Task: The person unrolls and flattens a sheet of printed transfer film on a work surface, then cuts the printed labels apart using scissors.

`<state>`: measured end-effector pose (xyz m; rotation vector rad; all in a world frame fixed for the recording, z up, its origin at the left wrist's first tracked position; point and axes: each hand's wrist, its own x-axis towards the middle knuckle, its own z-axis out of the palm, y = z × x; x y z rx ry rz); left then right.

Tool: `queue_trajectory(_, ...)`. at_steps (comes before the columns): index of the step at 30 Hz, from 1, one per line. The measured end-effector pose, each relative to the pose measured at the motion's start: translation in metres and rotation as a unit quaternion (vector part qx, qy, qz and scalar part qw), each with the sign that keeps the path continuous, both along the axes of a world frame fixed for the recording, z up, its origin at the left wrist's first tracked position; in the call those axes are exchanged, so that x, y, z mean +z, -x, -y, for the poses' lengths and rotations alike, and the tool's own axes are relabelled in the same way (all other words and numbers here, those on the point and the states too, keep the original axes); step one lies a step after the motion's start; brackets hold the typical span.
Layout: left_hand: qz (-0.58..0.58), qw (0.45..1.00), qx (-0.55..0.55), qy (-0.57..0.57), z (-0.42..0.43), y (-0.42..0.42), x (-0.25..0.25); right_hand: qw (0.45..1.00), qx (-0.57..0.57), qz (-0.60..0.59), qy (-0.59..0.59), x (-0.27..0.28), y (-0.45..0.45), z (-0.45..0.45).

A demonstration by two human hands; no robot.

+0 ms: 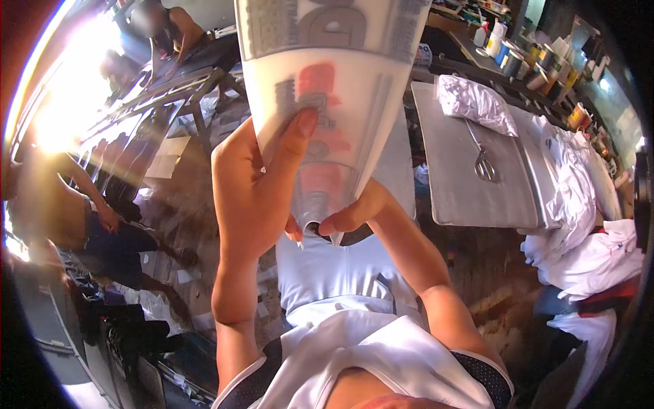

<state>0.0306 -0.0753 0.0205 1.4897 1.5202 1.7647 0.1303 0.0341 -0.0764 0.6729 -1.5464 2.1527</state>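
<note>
A large translucent film sheet [354, 102] with grey printed lettering and reddish patches rises in front of me, curled along its length. My left hand [262, 170] grips its left side, thumb pressed on the near face and most fingers hidden behind. At the bottom of the curl, my right hand [357, 211] holds the lower right edge with the thumb, its other fingers out of sight behind the film. The sheet's upper end runs out of the view.
To the right is a grey board [477, 198] carrying scissors [484, 163] and a plastic-wrapped white bundle [473, 102]. White garments [579, 184] pile beside it. Bottles and cans [511, 61] line the back right. One person [61, 198] is at left, another [180, 31] at a far table.
</note>
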Motion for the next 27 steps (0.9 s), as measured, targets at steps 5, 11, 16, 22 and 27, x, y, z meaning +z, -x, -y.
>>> queue_trajectory(5,-0.066,0.997,-0.046,-0.011,-0.018,0.001,0.001,0.979,-0.185,0.087,-0.017,-0.016,-0.032,-0.002)
queue_trajectory(11,-0.201,0.933,-0.250,0.162,-0.100,0.016,-0.011,0.866,-0.495,-0.021,0.066,-0.061,-0.088,-0.051)
queue_trajectory(16,-0.294,0.837,-0.329,0.322,-0.175,0.002,-0.079,0.642,-0.730,0.145,0.181,-0.072,-0.171,-0.067)
queue_trajectory(22,-0.383,0.745,-0.413,0.356,-0.230,-0.013,-0.140,0.546,-0.776,0.142,0.282,-0.111,-0.222,-0.072)
queue_trajectory(27,-0.404,0.707,-0.436,0.383,-0.250,-0.026,-0.167,0.494,-0.822,0.247,0.137,-0.135,-0.254,-0.069)
